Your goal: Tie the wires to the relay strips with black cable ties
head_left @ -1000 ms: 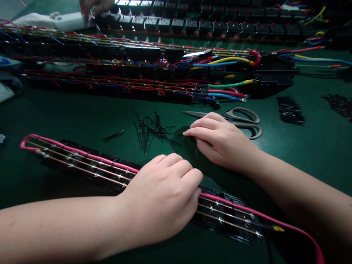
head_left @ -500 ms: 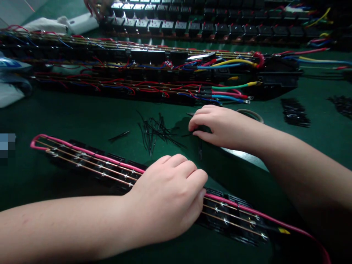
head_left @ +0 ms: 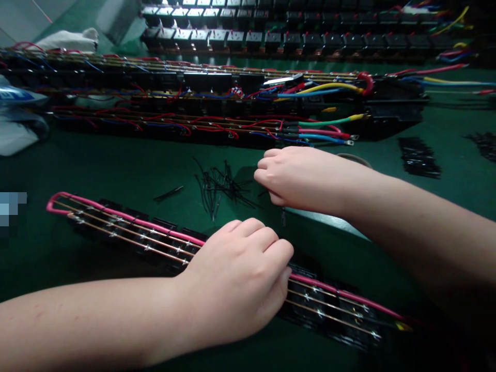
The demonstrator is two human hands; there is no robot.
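Observation:
My left hand [head_left: 242,274] is wrapped over the middle of a long strip of black blocks [head_left: 329,305], which lies slanted on the table. Thin copper rods and a pink wire [head_left: 155,225] run along the strip's top, the wire looping round its left end. Dark bands cross the wire in places. Beyond the strip, my right hand [head_left: 290,173] is closed just above the table, its fingertips curled under and hidden. What it holds, if anything, cannot be seen. Left of it lies a loose pile of thin black cable ties [head_left: 222,183], with a few more [head_left: 168,194] apart.
Behind my hands stretch longer wired strips [head_left: 166,121] with coloured leads [head_left: 329,135]. Rows of black blocks [head_left: 240,39] stand farther back. Bundled black ties [head_left: 418,157] lie at right. A plastic bag [head_left: 19,124] sits at the left edge, a white cloth [head_left: 70,40] behind it.
My right hand has moved slightly left and its fingers have curled closed; the gap between thumb and fingers no longer shows. My left hand keeps its grip on the strip.

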